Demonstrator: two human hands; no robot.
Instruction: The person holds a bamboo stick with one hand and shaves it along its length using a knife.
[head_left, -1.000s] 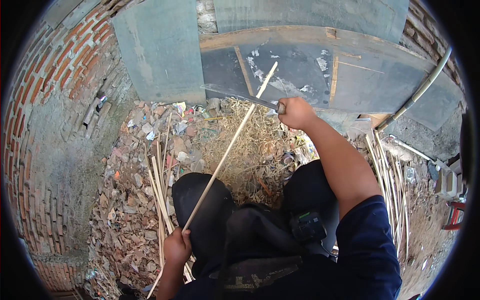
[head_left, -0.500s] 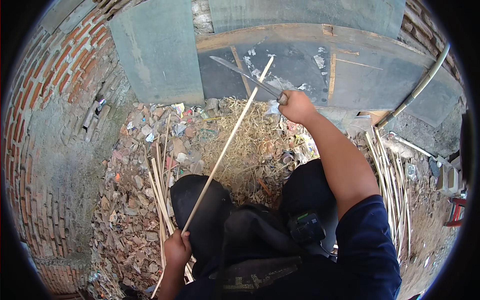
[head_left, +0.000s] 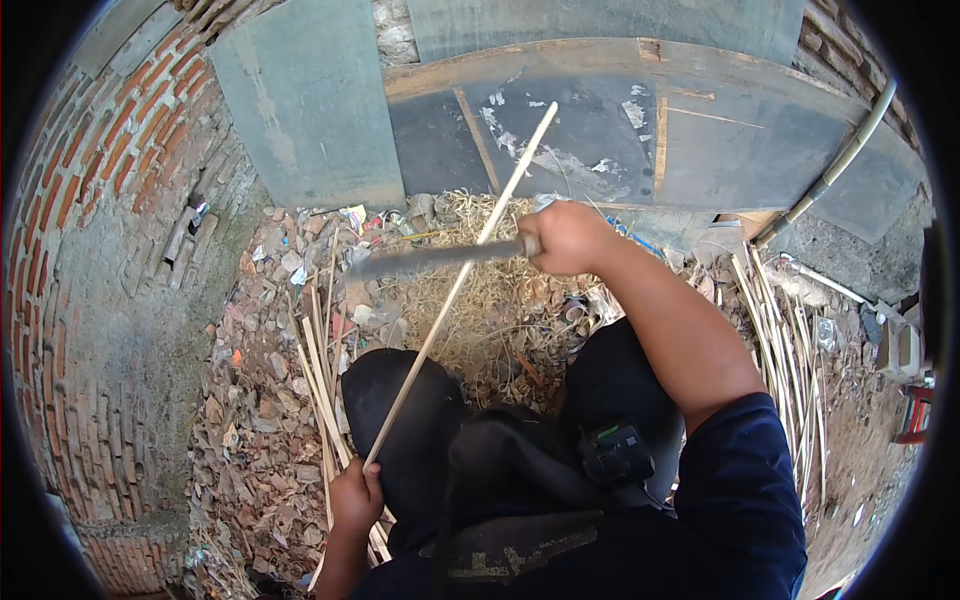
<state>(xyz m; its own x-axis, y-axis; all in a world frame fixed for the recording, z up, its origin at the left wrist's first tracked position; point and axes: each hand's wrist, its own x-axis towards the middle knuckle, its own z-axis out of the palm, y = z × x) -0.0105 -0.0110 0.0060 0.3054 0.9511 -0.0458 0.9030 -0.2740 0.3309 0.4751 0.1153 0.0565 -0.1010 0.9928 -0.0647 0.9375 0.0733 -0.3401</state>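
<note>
A long, pale bamboo strip [head_left: 447, 310] slants up and away over my left knee. My left hand [head_left: 357, 494] is closed on its near end. My right hand [head_left: 572, 237] grips the handle of a machete [head_left: 430, 258], whose blade is smeared by motion. The blade points left and crosses the strip about halfway along its length; whether its edge touches the wood I cannot tell. Beyond the blade, the strip's far end is free in the air. Curly pale shavings [head_left: 480, 300] lie heaped on the ground beneath.
Several strips [head_left: 318, 385] lie by my left leg, and a larger bundle [head_left: 780, 370] rests at my right. Brick rubble and litter [head_left: 250, 420] cover the ground. A brick wall [head_left: 90, 330] rises at left; dark panels [head_left: 560, 130] stand ahead, with a pole [head_left: 835, 170] leaning at right.
My right hand has brought the machete nearer along the strip, from close to its far end to about its middle. The blade has swung to nearly level. My left hand stays put.
</note>
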